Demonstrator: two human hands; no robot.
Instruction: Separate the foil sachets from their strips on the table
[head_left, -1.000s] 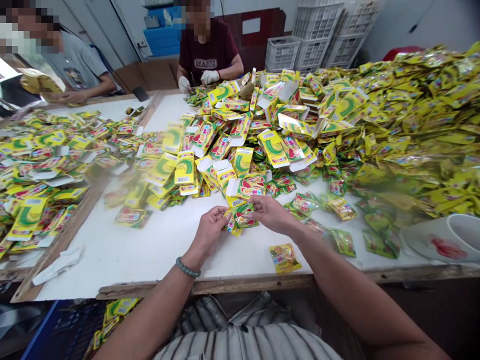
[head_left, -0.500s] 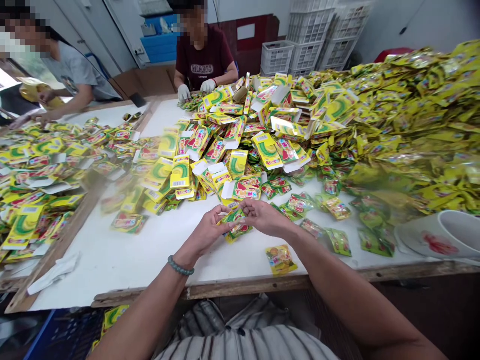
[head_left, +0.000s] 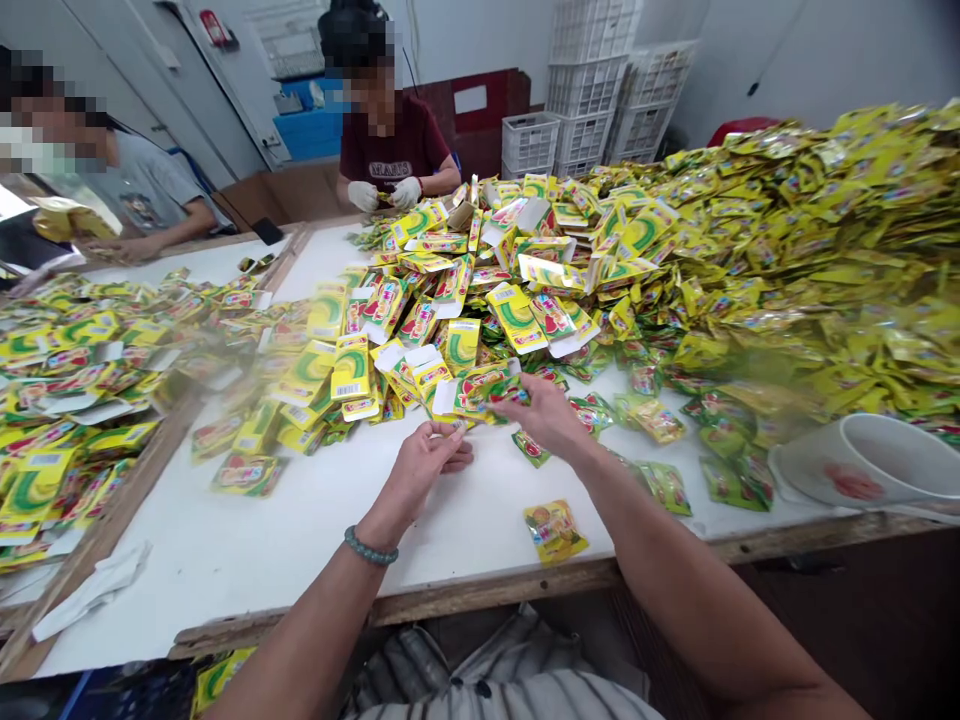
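My left hand is above the bare white tabletop with its fingers curled. Its thumb presses toward the index finger, and a tiny pale spot shows at the tips, too small to name. A little farther forward, my right hand has its thumb and fingers closed at the right end of a printed candy box, whose white flap stands open on the left. Part of what lies between those fingers is hidden. Under the right hand, a green candy packet lies on the table. A yellow candy packet is near the front edge.
Yellow-green boxes pile up ahead, beside a large heap of packets at right. A white mug stands near the right edge. A wooden strip divides the table at left. Two co-workers sit across, one wearing white gloves.
My hands have moved apart; the green packet is no longer held between them. The right hand has moved forward to the box. The view has shifted slightly.
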